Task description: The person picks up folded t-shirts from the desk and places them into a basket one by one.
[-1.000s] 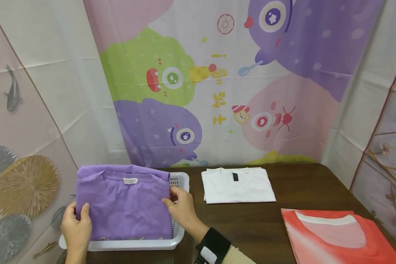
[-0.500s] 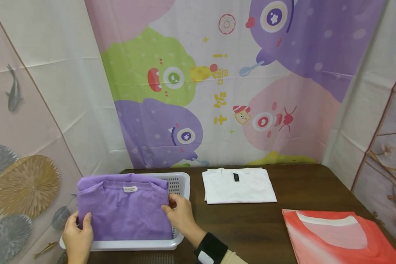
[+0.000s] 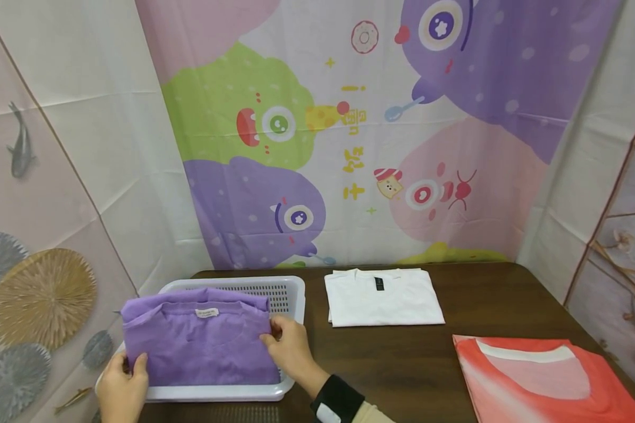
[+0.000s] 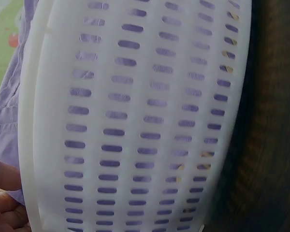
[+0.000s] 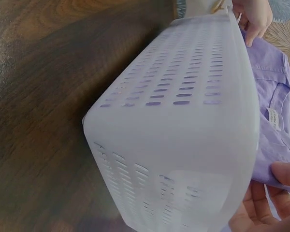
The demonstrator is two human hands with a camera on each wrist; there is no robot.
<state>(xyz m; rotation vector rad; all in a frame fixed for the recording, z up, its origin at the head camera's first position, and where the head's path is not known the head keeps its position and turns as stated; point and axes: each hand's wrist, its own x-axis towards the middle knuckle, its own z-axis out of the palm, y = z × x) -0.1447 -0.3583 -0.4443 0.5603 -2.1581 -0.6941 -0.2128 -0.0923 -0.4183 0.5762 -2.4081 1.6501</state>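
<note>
A folded purple T-shirt (image 3: 201,346) with a white neck label slants down into a white perforated plastic basket (image 3: 294,294) at the left of the head view. My left hand (image 3: 123,382) pinches its left edge, thumb in front. At the opposite edge, my right hand (image 3: 291,346) pinches the cloth between thumb and fingers. Through the holes of the basket wall (image 4: 150,111), purple fabric shows in the left wrist view. The right wrist view has the thumb (image 5: 286,173) on top of the shirt, just past the basket rim.
On the brown table (image 3: 381,364), a folded white T-shirt (image 3: 383,302) lies right of the basket. A folded red and pink T-shirt (image 3: 540,376) lies near the right front. Printed curtains (image 3: 254,129) hang behind the table's far edge.
Both hands have lowered the purple shirt's top edge, tilting it down into the basket. More of the basket's back wall shows now. The white and red shirts stayed put.
</note>
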